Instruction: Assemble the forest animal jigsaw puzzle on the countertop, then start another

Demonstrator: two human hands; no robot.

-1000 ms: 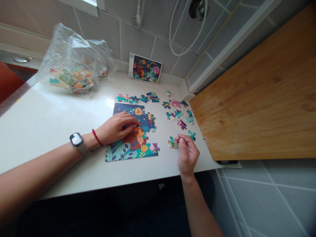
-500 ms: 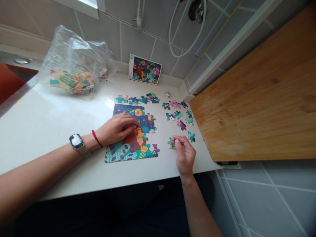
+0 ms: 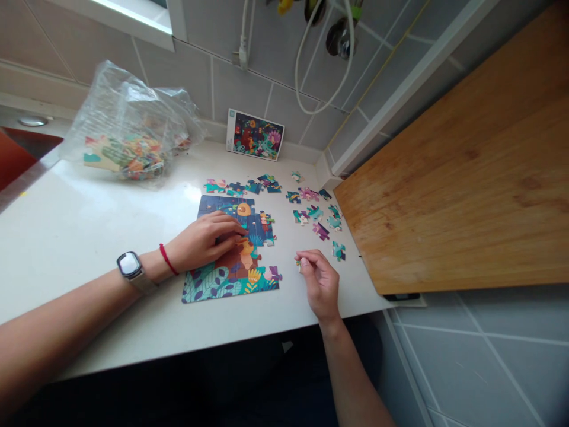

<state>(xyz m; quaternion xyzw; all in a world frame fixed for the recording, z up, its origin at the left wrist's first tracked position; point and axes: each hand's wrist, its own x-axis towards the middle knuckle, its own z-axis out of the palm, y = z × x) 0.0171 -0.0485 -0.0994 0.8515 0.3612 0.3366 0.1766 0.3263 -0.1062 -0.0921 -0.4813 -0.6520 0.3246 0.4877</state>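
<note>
A partly joined jigsaw puzzle lies on the white table, its right edge uneven. My left hand rests on its middle, fingers bent but apart, holding nothing. To the right of the puzzle, my right hand pinches a small puzzle piece between thumb and fingers; most of that piece is hidden. Loose pieces with purple and teal patterns lie beyond my right hand. Another row of loose pieces sits along the puzzle's far edge.
A picture card leans against the tiled wall. At the back left of the table is a clear plastic bag with more pieces. A wooden board stands along the right side. A white cable hangs above.
My right hand has moved slightly left towards the puzzle, and the piece in it has turned so that less of it shows. The camera view has shifted a little. My left hand stays on the puzzle.
</note>
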